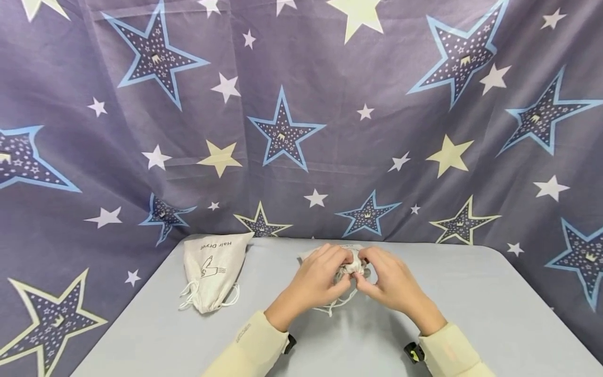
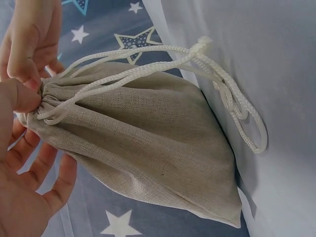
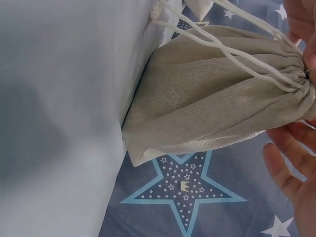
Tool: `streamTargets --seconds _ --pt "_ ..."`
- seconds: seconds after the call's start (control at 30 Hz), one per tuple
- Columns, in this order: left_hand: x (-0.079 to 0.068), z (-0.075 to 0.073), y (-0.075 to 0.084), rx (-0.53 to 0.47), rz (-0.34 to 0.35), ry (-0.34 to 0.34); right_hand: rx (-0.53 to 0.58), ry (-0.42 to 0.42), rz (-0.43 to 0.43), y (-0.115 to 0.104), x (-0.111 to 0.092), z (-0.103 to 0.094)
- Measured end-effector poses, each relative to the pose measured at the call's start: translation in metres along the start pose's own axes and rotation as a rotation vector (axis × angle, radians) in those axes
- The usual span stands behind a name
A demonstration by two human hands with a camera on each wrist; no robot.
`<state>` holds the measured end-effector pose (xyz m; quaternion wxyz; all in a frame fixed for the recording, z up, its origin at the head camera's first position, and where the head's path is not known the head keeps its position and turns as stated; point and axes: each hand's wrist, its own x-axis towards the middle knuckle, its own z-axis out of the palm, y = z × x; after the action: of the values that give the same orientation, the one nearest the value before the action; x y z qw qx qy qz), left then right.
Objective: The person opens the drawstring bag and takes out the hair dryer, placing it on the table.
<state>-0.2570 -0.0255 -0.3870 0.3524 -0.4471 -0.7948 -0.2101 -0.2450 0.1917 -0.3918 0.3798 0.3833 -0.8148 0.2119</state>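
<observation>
A beige cloth drawstring bag (image 1: 353,267) stands on the table with its gathered neck uppermost. My left hand (image 1: 314,279) pinches one side of that neck between thumb and fingers. On the opposite side, my right hand (image 1: 394,281) pinches the same cinched opening, the two thumbs close together. In the left wrist view the bag's body (image 2: 148,128) hangs full and pleated below the neck. White cords (image 2: 148,69) trail loosely from it and end in a knot. What the bag contains is hidden.
A second beige drawstring bag (image 1: 214,272), printed "Hair Dryer" with a dryer drawing, lies at the table's left back. The pale grey table (image 1: 155,335) reaches back to a dark curtain (image 1: 301,68) patterned with stars.
</observation>
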Motion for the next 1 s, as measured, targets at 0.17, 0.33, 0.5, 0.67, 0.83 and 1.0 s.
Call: streamTargets --seconds 0.17,0.33,0.5,0.67,0.83,1.0 --pt "0.0020 -0.0012 0.0011 -0.024 -0.037 -0.027 0.017 -0.027 -0.016 0.0012 0.0000 -0.0017" --pt "0.0017 -0.0004 0.0005 -0.032 -0.026 -0.040 0.040 -0.052 -0.020 0.0011 -0.0008 -0.0033" --pt "0.0015 0.0029 -0.0003 -0.008 0.043 -0.010 0.088 -0.071 -0.025 0.0014 -0.0003 -0.0041" --pt "0.0001 0.0054 0.0021 0.040 0.066 0.027 0.094 -0.070 -0.014 -0.0003 -0.0001 -0.0011" --pt "-0.0001 0.0049 0.0046 0.084 0.064 0.032 0.055 -0.049 -0.012 -0.0014 -0.0001 -0.0008" --pt "0.0000 0.0047 0.0044 0.102 0.089 0.027 0.058 -0.060 -0.007 -0.0014 -0.0006 -0.0039"
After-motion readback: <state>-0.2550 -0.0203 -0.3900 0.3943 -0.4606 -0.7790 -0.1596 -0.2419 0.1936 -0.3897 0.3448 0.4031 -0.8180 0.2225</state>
